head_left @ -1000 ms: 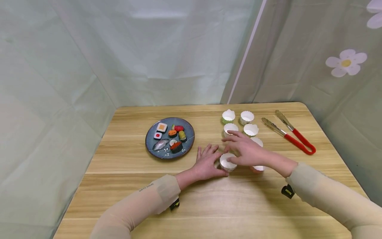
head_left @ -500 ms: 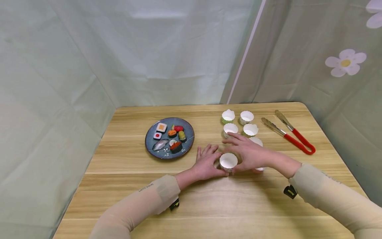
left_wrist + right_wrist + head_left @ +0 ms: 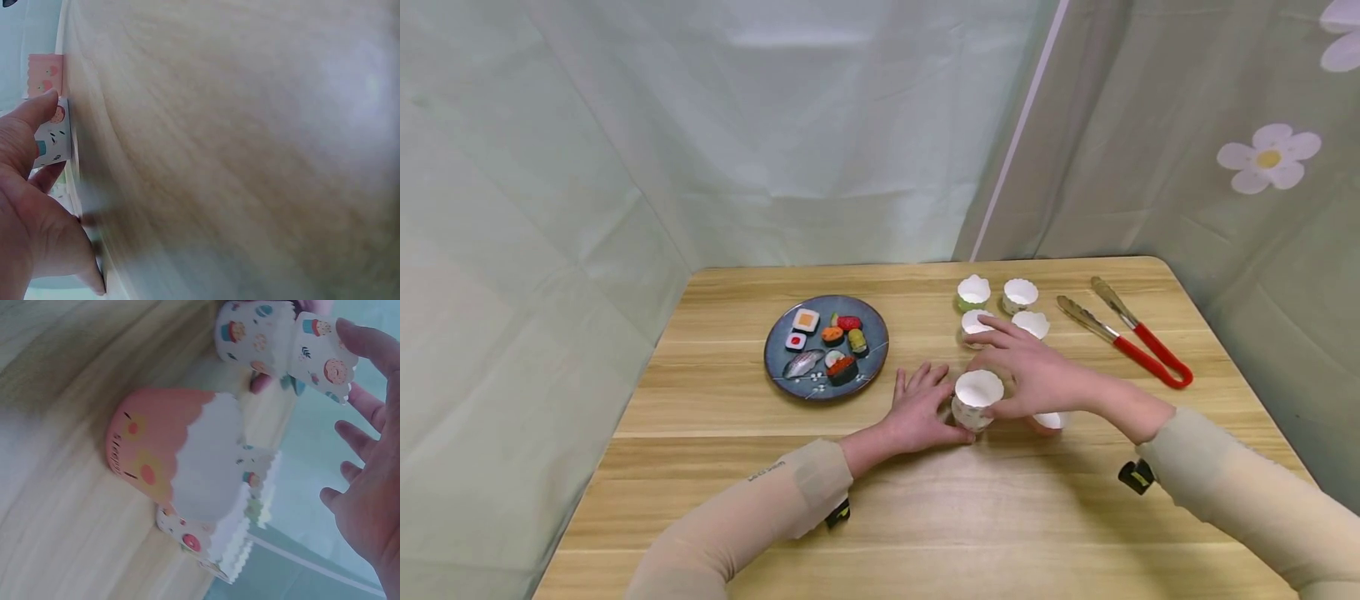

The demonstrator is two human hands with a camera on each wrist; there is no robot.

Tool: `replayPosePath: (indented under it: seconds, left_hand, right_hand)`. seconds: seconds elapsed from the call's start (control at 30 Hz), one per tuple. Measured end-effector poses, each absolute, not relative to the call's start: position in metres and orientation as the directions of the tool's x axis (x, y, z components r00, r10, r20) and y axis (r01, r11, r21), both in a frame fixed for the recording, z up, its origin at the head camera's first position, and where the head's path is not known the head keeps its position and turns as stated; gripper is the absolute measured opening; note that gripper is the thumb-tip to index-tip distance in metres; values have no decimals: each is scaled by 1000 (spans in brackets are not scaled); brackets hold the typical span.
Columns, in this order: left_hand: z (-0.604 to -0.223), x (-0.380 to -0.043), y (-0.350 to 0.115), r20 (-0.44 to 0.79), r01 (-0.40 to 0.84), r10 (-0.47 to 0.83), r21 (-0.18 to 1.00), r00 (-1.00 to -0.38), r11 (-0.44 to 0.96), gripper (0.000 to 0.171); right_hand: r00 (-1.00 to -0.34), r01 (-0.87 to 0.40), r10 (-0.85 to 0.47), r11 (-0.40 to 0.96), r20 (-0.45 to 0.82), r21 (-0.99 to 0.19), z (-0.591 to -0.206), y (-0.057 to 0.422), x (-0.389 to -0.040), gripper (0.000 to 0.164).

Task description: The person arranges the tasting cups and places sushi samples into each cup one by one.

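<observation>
Near the table's middle, my left hand (image 3: 919, 418) holds a white printed paper baking cup (image 3: 53, 139) between thumb and forefinger, its other fingers spread on the wood. A second white baking cup (image 3: 979, 388) is partly raised out of that one. My right hand (image 3: 1043, 379) pinches this upper cup by its side; in the right wrist view its thumb and forefinger grip near the scalloped rim, and the remaining fingers hang loose. Directly beside them stands a pink baking cup (image 3: 147, 434) with a yellow flower print, partly covered by my right hand in the head view.
Several more baking cups (image 3: 973, 293) stand in two columns behind my right hand, which hides part of them. Red-handled tongs (image 3: 1150, 354) lie at the right. On the left, a dark blue plate (image 3: 778, 375) bears several sushi pieces (image 3: 842, 369).
My right hand has taken hold of the upper baking cup and raised it a little out of the lower one. The left hand has stayed in place.
</observation>
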State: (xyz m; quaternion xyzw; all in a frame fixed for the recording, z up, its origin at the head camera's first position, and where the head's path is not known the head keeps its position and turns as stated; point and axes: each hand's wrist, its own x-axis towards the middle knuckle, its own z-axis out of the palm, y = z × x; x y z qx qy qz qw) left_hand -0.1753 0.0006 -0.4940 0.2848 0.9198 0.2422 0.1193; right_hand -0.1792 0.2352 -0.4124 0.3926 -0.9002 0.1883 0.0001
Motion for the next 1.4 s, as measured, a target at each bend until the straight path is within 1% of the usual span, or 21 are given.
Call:
replayPosePath:
  seconds: [0.2, 0.4, 0.77, 0.9, 1.03, 1.23, 1.4]
  left_hand:
    - [-495, -176, 1, -78, 460, 579, 525, -812, 716, 69]
    - [-493, -176, -1, -69, 462, 585, 540, -808, 703, 66]
    - [-492, -174, -3, -82, 470, 590, 522, -803, 712, 71]
    - [-491, -174, -4, -94, 472, 596, 518, -798, 714, 70]
    - [-491, -173, -7, -89, 479, 608, 531, -789, 700, 67]
    - [-491, -170, -14, -82, 491, 626, 544, -776, 680, 65]
    - [-491, -168, -18, -83, 493, 631, 547, -772, 676, 64]
  right_hand:
    - [-721, -678, -677, 644, 149, -354, -398, 242, -181, 54]
    - [-749, -654, -642, 675, 166, -342, -393, 249, -188, 55]
    - [-799, -599, -578, 740, 164, -306, -393, 259, -196, 53]
    - [-821, -570, -549, 765, 160, -299, -397, 262, -199, 54]
    - [-842, -537, -524, 797, 127, -275, -405, 263, -203, 54]
    - [-838, -546, -531, 814, 127, -199, -420, 259, -208, 54]
    - [-845, -535, -521, 827, 121, -174, -429, 254, -209, 56]
